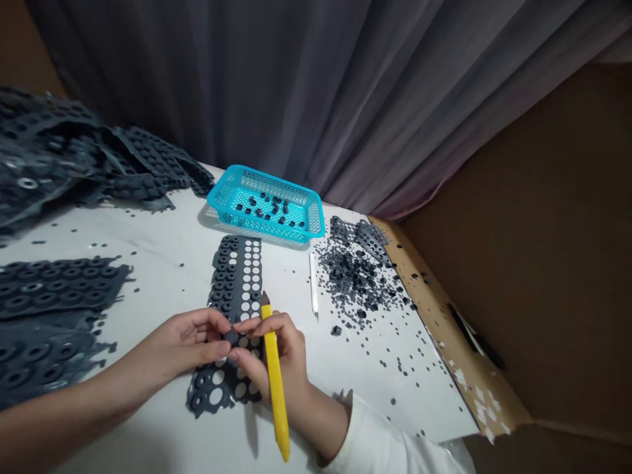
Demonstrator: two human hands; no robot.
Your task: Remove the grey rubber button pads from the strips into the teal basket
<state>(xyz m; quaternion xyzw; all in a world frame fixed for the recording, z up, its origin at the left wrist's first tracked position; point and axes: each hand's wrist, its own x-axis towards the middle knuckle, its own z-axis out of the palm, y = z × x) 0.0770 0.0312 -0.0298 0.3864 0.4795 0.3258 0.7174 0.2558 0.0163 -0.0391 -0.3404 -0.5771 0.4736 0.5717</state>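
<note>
Between thumb and forefinger, my left hand (190,341) pinches a small black rubber piece (230,337). My right hand (286,352) touches that piece with its thumb and fingertip, and also holds a yellow-handled knife (276,388) whose dark blade points away from me. Both hands are above a black rubber sheet (237,276) lying on the white table. Raised rings stand in its left rows, while round holes in other parts show white. My fingers hide the middle of the sheet.
A blue basket (316,227) with several black pieces stands behind the sheet. Right of it lie a white pen-like tool (313,286) and a heap of black scraps (353,273). More ringed sheets (59,283) lie at left, below a dark pile (99,151).
</note>
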